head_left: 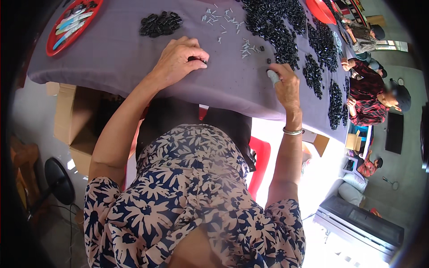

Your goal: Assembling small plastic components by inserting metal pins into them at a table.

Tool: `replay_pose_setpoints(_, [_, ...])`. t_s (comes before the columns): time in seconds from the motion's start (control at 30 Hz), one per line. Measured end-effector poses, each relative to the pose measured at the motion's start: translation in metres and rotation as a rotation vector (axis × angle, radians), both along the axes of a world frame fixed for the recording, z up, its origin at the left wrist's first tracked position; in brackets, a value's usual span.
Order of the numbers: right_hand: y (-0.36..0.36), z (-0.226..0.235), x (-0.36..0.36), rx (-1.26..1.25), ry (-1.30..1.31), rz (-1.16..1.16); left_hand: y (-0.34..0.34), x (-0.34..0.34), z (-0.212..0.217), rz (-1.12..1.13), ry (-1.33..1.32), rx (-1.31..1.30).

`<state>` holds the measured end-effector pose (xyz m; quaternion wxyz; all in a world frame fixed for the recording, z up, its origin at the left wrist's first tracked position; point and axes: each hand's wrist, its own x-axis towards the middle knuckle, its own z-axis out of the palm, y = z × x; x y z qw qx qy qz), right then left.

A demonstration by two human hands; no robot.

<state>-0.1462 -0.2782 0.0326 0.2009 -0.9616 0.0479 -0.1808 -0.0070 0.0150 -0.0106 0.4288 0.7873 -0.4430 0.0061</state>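
Note:
My left hand point(178, 60) is closed over the near edge of the cloth-covered table, thumb and forefinger pinched on a small black part that is mostly hidden. To its right, my right hand point(286, 85) is also closed, with a whitish cover point(273, 77) on one digit; whatever its fingertips hold is too small to make out. Just beyond those fingertips lies a loose black piece point(268, 60). Small silvery pins point(247, 48) are scattered between the hands, with more pins farther back. A small pile of black parts point(161, 24) sits beyond my left hand.
Large heaps of black pieces point(272, 27) cover the table's right side. A red tray point(89, 14) with knife-like tools stands at the far left, and a red basin point(321, 11) at the back right. Other people point(380, 98) sit along the right. A cardboard box point(71, 111) stands below left.

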Motion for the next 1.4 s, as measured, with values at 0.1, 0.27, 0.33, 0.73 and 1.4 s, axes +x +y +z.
replay_pose_setpoints(0.1, [-0.002,-0.011,0.003,-0.031,-0.041,0.044,0.001,-0.001,-0.001,0.003,-0.049,-0.004])
replay_pose_setpoints(0.27, [-0.013,-0.008,0.001,0.115,0.116,0.011,-0.002,-0.004,-0.006,0.012,-0.107,0.001])
replay_pose_setpoints(0.33, [-0.021,-0.005,0.005,0.167,0.237,0.034,-0.004,-0.005,-0.008,-0.006,-0.147,-0.023])
replay_pose_setpoints(0.73, [0.012,-0.015,0.002,-0.173,-0.099,0.180,-0.009,-0.007,-0.006,0.020,-0.118,-0.035])
replay_pose_setpoints(1.4, [0.114,0.014,0.062,0.147,-0.053,0.486,-0.010,-0.005,-0.009,0.029,-0.119,-0.059])
